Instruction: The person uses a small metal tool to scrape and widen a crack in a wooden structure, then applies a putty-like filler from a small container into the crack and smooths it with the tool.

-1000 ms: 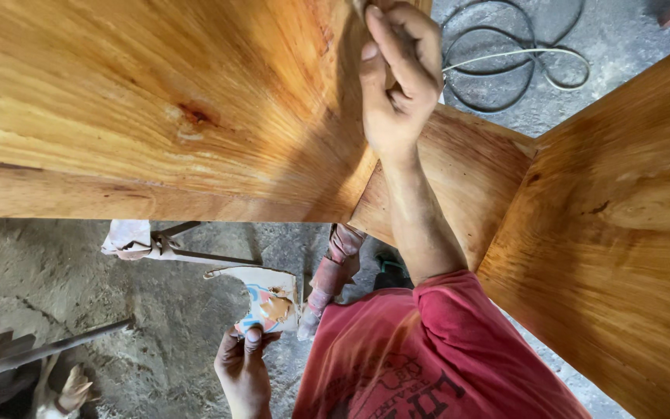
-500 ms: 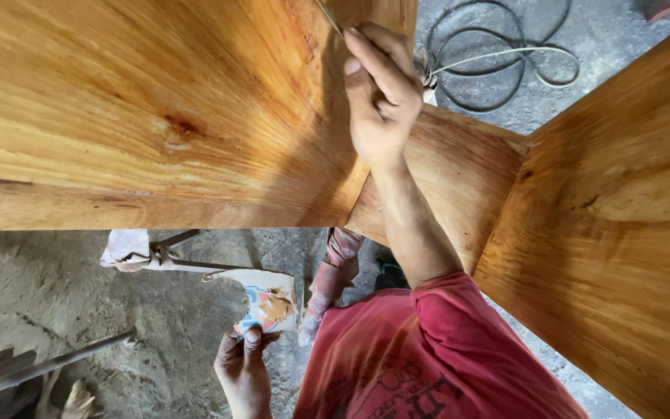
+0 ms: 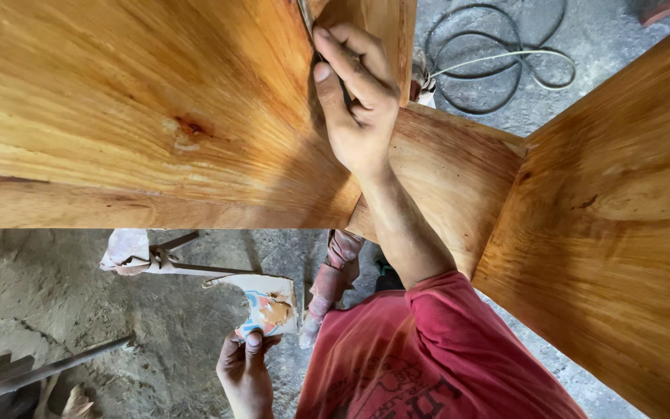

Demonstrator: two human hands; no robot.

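My right hand [image 3: 358, 101] reaches up to the seam where two varnished orange wooden panels [image 3: 141, 109] meet. Its fingers pinch a thin dark blade [image 3: 305, 14] that lies in the seam, mostly hidden by the hand. A third wooden panel [image 3: 622, 233] slants off to the right. Low in the view, my left hand [image 3: 246, 372] holds a torn piece of white card [image 3: 269, 306] smeared with orange-brown filler. My red sleeve [image 3: 459, 334] covers the right arm from the elbow.
The grey concrete floor [image 3: 79, 318] shows below the wood. On it lie a metal tool on a white rag [image 3: 157, 256], a metal bar [image 3: 48, 368] at lower left, and coiled cables [image 3: 498, 62] at top right.
My right hand has slid a little down and left along the seam. The left hand with the card has stayed put.
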